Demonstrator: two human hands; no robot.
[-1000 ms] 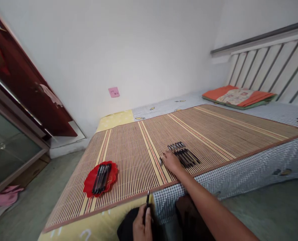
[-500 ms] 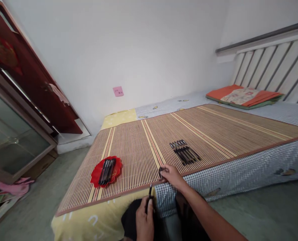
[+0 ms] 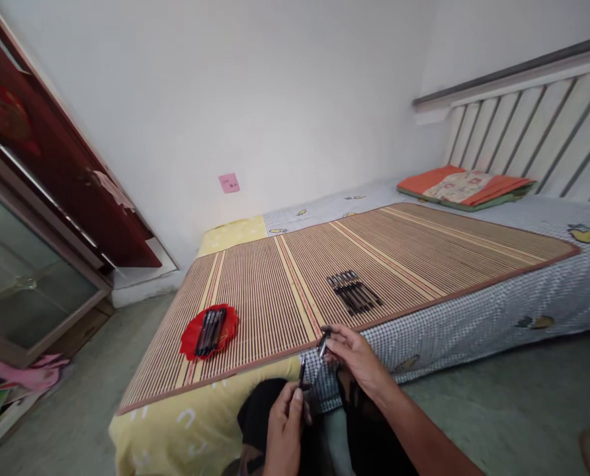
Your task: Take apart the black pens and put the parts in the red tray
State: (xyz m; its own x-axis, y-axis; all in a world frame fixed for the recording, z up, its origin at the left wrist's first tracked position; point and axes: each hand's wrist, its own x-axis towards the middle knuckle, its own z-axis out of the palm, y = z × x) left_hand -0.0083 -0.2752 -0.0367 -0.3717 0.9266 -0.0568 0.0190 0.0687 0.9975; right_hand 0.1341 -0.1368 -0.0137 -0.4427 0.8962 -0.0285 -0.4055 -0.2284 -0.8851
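Observation:
My left hand [image 3: 286,418] is closed around a dark pen [image 3: 302,373], its bare tip pointing up, close to the bed's front edge. Just above and to the right, my right hand [image 3: 349,354] pinches a small dark pen cap [image 3: 323,342]; a short gap separates cap and pen tip. Several black pens [image 3: 353,292] lie side by side in a row on the striped mat, beyond my right hand. To the left, a red scalloped dish [image 3: 188,338] on the mat holds several more dark pens [image 3: 210,332].
The bamboo mat [image 3: 255,291] covers much of the bed. A folded orange and floral cloth [image 3: 466,185] sits near the white slatted headboard [image 3: 513,125]. A pink note [image 3: 229,183] is stuck on the wall. At left stand a glass-fronted cabinet [image 3: 27,264] and a red door [image 3: 67,145].
My right hand has lifted off the mat's edge with the cap, which now tilts down toward the pen. My left hand with the pen has moved slightly. The view has shifted a little.

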